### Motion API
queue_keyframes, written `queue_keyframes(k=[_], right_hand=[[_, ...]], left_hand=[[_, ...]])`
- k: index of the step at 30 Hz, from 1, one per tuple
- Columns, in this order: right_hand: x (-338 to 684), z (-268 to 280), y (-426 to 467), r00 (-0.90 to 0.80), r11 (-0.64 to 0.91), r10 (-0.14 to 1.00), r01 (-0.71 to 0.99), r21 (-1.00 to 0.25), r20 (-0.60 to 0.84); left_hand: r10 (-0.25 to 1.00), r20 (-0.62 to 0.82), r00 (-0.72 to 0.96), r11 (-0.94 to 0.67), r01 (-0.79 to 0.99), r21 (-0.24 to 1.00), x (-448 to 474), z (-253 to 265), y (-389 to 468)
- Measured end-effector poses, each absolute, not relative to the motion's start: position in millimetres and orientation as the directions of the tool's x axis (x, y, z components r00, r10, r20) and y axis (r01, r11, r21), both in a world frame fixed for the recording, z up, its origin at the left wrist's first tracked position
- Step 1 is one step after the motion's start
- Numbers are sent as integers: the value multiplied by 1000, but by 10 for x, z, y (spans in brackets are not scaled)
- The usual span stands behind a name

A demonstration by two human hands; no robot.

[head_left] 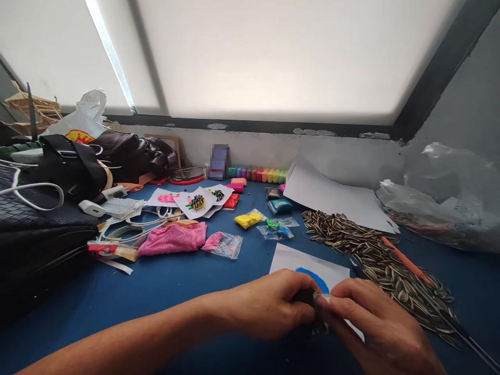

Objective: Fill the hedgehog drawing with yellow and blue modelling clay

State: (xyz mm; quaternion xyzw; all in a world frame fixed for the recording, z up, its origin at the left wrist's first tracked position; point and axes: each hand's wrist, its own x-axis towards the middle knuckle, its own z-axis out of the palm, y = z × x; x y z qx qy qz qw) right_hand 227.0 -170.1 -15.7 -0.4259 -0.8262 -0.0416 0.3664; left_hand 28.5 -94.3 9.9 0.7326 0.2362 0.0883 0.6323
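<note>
My left hand [275,304] and my right hand [377,317] are close together at the lower middle, both with fingers closed on a small clear plastic bag [320,320]. Something dark shows in the bag, partly hidden by my fingers. Beneath and behind the hands lies a sheet of white paper [282,259] with a blue patch [315,278] on it; the hands cover much of the sheet. A heap of striped sunflower seeds [394,273] spreads just beyond my right hand. Tweezers [449,319] and an orange stick-like tool [404,258] rest on the seeds.
Small bags of yellow clay [249,219], blue clay [277,232] and pink clay [222,244] lie ahead. Left are a pink cloth [174,238], white cables and black bags [42,219]. Decorated paper cards [195,202], stacked paper [332,195] and a plastic bag [449,203] sit farther back.
</note>
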Motion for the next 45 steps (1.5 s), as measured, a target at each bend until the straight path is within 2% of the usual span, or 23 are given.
queue_keyframes(k=[2, 6, 8, 11, 18, 20, 23, 27, 30, 37, 41, 45], right_hand=[[2264, -127, -1715, -359, 638, 692, 710, -299, 626], [2300, -87, -1715, -224, 557, 801, 620, -553, 556], [2335, -106, -1692, -250, 564, 800, 625, -540, 545], [2371, -162, -1655, -315, 636, 726, 646, -423, 611], [2289, -136, -1701, -298, 609, 706, 719, -336, 642], [2273, -101, -1723, -277, 600, 732, 695, -397, 622], [2279, -72, -1738, -172, 515, 826, 618, -594, 537], [2299, -96, -1737, 7, 374, 899, 506, -777, 437], [2300, -126, -1733, 60, 334, 904, 517, -788, 423], [2311, -136, -1726, -107, 472, 855, 566, -676, 507], [2307, -119, -1729, -79, 423, 884, 554, -717, 461], [2267, -39, -1709, 35, 386, 886, 496, -777, 462]], left_hand=[[438, -166, 884, -48, 207, 977, 288, 110, -935], [452, -153, 879, -25, 183, 983, 276, 127, -891], [464, -156, 872, -34, 194, 980, 267, 128, -877], [454, -169, 875, -37, 208, 977, 262, 126, -882], [427, -167, 889, -161, 256, 953, 276, 164, -941], [433, -166, 886, -169, 261, 950, 270, 184, -945], [460, -152, 875, -138, 240, 961, 253, 219, -923], [451, -145, 881, 24, 150, 988, 243, 239, -873], [428, -133, 894, 91, 104, 990, 253, 221, -869], [502, -177, 847, 88, 153, 984, 275, 169, -915], [489, -146, 860, 67, 129, 989, 262, 133, -859], [518, -108, 849, 57, 92, 994, 228, 161, -738]])
